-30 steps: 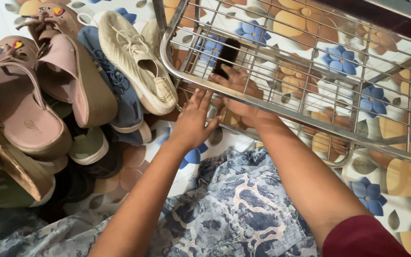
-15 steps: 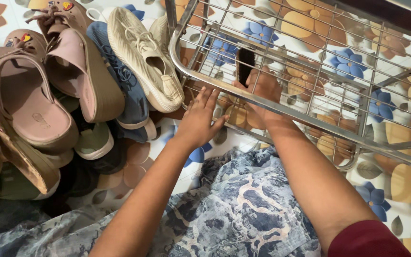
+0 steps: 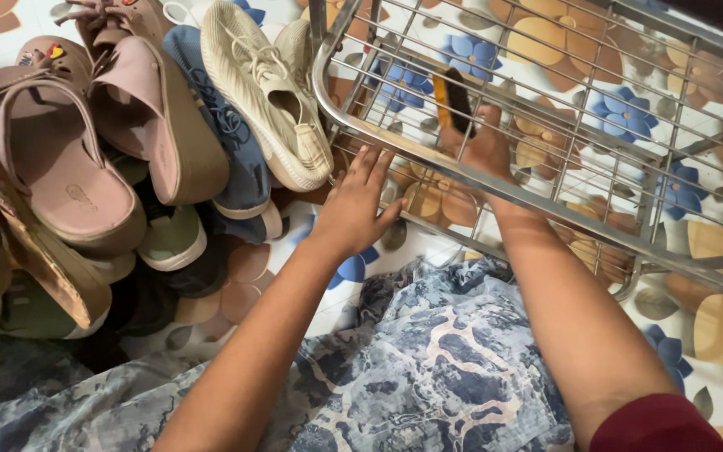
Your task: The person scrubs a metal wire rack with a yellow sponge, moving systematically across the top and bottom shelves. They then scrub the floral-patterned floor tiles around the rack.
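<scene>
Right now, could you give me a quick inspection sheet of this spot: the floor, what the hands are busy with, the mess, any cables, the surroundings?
Surface: floral-patterned floor, orange and blue flowers.
Job's things: steel wire rack; dark brush under its top shelf.
Clutter: pile of shoes left of the rack, with pink sandals, a cream sneaker and a blue sneaker.
Hands: right hand grips the brush inside the rack; left hand rests open against the rack's corner.
Cables: nothing seen.
Surroundings: blue patterned fabric over the person's lap.

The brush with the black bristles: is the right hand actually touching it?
Touching. The head view shows the right hand under the wire rack, its fingers wrapped around the brush.
</scene>
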